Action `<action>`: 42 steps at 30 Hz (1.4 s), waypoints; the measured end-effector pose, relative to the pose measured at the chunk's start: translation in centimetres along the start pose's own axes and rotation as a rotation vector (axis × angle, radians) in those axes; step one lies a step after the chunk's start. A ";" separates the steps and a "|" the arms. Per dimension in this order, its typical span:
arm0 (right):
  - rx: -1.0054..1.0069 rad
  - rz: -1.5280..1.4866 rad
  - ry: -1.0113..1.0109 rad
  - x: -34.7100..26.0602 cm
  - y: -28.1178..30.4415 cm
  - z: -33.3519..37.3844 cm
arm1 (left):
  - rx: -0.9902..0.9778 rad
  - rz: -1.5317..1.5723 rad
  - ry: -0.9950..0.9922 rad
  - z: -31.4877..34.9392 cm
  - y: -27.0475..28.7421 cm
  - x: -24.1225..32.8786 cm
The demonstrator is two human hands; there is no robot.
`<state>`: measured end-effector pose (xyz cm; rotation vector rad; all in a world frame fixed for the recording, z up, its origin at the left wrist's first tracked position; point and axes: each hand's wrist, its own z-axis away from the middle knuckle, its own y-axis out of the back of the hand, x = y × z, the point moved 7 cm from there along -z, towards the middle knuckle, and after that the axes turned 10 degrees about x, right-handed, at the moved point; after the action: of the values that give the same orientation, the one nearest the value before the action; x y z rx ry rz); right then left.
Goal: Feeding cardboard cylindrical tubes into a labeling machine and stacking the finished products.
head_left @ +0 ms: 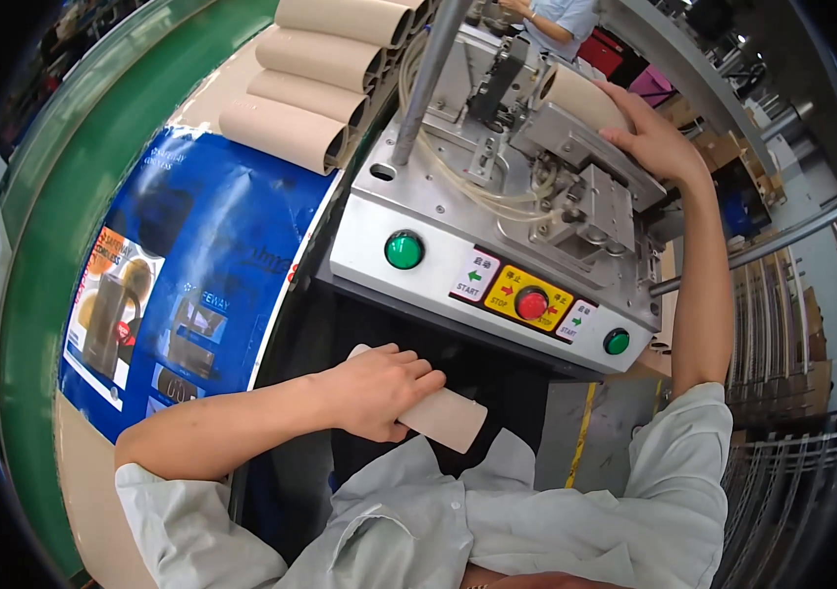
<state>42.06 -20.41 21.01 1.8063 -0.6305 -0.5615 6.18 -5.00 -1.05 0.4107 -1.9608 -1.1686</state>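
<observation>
The step in hand looks like placing or steadying a beige, hollow cardboard tube (pixel 585 101) in the silver metal bench machine (pixel 418 211), at one o'clock in the view, its open end turned toward ten o'clock. The right hand (pixel 656 137) lies over the tube from two o'clock, fingers extended across it and thumb apart on the near side; whether it grips or merely presses, I cannot tell. The left hand (pixel 389 393), just below centre toward six o'clock, grasps a second beige, rounded cardboard piece (pixel 448 419), fingers curled over its top, its long axis slanting from ten to four o'clock, well apart from the machine. More beige tubes (pixel 286 135) lie stacked at eleven o'clock. The next move seems to call for the right hand to make sure the tube sits square, then clear the fixture before either domed green button (pixel 404 249) is pressed, while the left keeps its piece out of the way. In pose, the left forearm comes in from eight o'clock, elbow bent, nearly level across the lap; the right forearm rises steeply from four o'clock, reaching around the machine's side, wrist bent inward.
</observation>
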 end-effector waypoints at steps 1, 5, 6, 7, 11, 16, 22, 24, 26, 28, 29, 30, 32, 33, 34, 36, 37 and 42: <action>-0.016 0.003 -0.030 0.1 -0.5 -0.3 | -0.001 0.009 0.005 0.0 0.0 0.0; -0.059 0.015 -0.128 0.8 -1.6 -0.8 | -0.007 0.037 0.013 0.0 0.0 0.1; -0.073 0.004 -0.153 0.8 -1.7 -0.9 | -0.007 0.045 0.019 0.0 0.1 0.0; -0.085 -0.007 -0.178 0.8 -1.7 -1.0 | -0.006 0.052 0.026 0.0 0.1 0.0; -0.122 -0.013 -0.214 0.7 -1.5 -1.1 | -0.003 0.064 0.039 0.0 0.1 -0.1; -0.185 -0.009 -0.180 0.7 -1.2 -1.4 | 0.004 0.067 0.042 0.1 0.1 -0.3; -0.186 -0.140 -0.164 1.0 -1.4 -1.4 | -0.014 0.067 0.037 0.0 -0.1 -0.3; -0.144 -0.137 -0.115 0.7 -1.6 -1.4 | -0.014 0.072 0.042 0.2 -0.2 -0.3; -0.152 -0.135 -0.114 0.5 -1.5 -1.6 | -0.007 0.067 0.038 0.3 -0.2 -0.2; -0.170 -0.138 -0.118 0.6 -1.4 -1.9 | -0.004 0.058 0.033 0.2 -0.2 -0.2; -0.179 -0.140 -0.123 0.8 -1.4 -1.9 | -0.004 0.056 0.030 0.2 -0.3 -0.1; -0.181 -0.138 -0.126 0.5 -1.3 -1.9 | -0.004 0.059 0.027 0.1 -0.2 -0.2; -0.159 -0.141 -0.165 0.5 -1.1 -1.9 | -0.024 0.053 0.037 0.0 -0.3 -0.4; -0.150 -0.142 -0.187 0.6 -1.1 -1.9 | -0.036 0.052 0.041 -0.1 -0.4 -0.5; -0.142 -0.144 -0.211 0.8 -1.3 -1.8 | -0.050 0.053 0.045 -0.2 -0.4 -0.6; -0.093 -0.140 -0.187 1.1 -1.6 -0.8 | -0.049 0.074 0.039 0.0 -0.4 -0.4; -0.031 -0.138 -0.137 1.0 -1.7 -0.9 | -0.032 0.074 0.048 -0.1 -0.2 -0.4; 0.033 -0.145 -0.068 -0.7 -2.6 -1.4 | 0.040 0.066 0.081 -1.3 0.1 -0.7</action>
<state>42.87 -18.28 19.03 1.8802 -0.5604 -0.7162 7.61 -5.32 -0.96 0.4050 -1.9160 -1.0570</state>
